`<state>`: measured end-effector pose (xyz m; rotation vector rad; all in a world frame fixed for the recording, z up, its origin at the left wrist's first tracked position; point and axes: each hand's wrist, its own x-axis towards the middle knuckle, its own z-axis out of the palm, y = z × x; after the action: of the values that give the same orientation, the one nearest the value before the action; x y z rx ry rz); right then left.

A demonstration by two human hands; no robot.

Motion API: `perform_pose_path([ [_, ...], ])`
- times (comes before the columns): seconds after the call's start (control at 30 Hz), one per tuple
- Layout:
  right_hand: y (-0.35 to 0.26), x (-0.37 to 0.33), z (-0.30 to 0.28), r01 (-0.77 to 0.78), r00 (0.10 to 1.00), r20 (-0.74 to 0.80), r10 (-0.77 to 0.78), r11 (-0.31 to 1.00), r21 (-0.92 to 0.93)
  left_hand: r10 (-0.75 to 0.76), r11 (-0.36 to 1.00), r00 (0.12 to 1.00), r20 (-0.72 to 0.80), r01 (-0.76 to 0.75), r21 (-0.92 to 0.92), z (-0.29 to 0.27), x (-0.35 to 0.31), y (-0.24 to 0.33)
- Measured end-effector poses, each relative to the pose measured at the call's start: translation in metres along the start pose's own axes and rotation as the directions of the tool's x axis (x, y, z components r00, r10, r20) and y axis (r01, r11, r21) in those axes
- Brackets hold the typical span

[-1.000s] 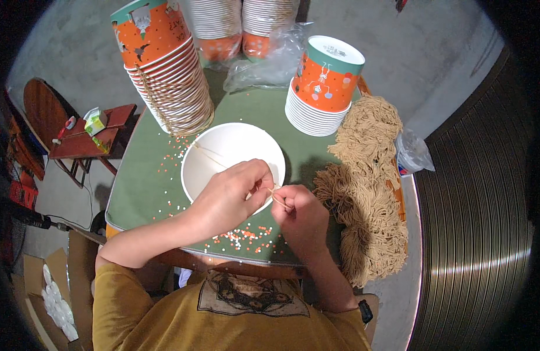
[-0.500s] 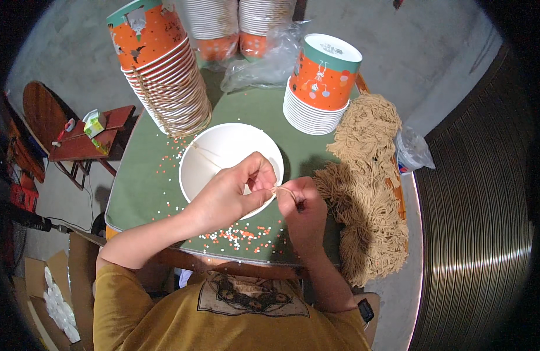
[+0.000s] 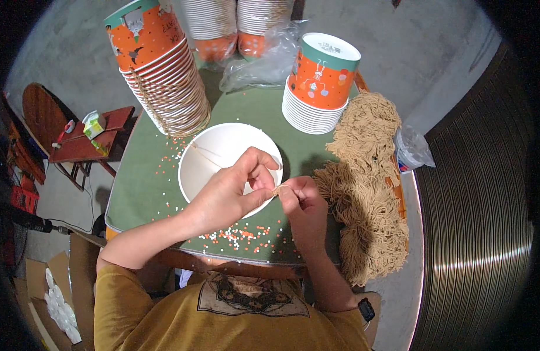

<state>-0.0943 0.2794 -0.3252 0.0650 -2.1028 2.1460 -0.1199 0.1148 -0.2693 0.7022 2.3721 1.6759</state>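
A white paper bucket [image 3: 203,167] lies in front of me with its round mouth facing up toward me. Across its inside runs a thin tan cord [image 3: 207,154] that disappears behind my left hand. My left hand [image 3: 238,186] pinches the cord at the bucket's right rim, thumb against fingers. Close beside it, my right hand [image 3: 305,205] has its thumb and fingers closed on the cord's short end. The fingers cover most of the place where the cord meets the rim, so I cannot tell whether it is knotted.
Small orange and white paper dots [image 3: 235,237] litter the green cloth [image 3: 147,199]. Nested orange buckets wound with cord [image 3: 164,88] stand back left, another bucket stack [image 3: 320,82] back right. Bundles of tan cord [image 3: 372,193] fill the right edge. Plastic film [image 3: 261,70] lies behind.
The loop of cord between my hands has become smaller, and my right fingertips have drawn a little closer to my left. The bucket stays in place.
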Motion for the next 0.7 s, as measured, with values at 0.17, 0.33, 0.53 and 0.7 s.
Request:
perform_pose_path([
  [0.17, 0.002, 0.002, 0.000, -0.003, 1.000, -0.010, 0.003, 1.000, 0.022, 0.058, 0.995, 0.998, 0.020, -0.059, 0.082, 0.000, -0.002, 0.004],
  [0.33, 0.000, 0.000, -0.002, 0.006, 1.000, 0.018, -0.005, 0.999, -0.038, 0.066, 0.996, 0.998, 0.000, -0.066, 0.056, -0.001, 0.000, 0.000],
  [0.53, -0.007, -0.005, -0.010, -0.006, 0.997, 0.072, -0.006, 0.985, 0.170, 0.030, 1.000, 0.999, -0.018, -0.030, -0.007, -0.004, 0.002, 0.000],
  [0.7, 0.006, -0.009, -0.013, 0.147, 0.968, 0.170, -0.185, 0.966, 0.213, 0.037, 0.999, 0.999, -0.019, -0.037, 0.006, -0.003, 0.003, -0.001],
])
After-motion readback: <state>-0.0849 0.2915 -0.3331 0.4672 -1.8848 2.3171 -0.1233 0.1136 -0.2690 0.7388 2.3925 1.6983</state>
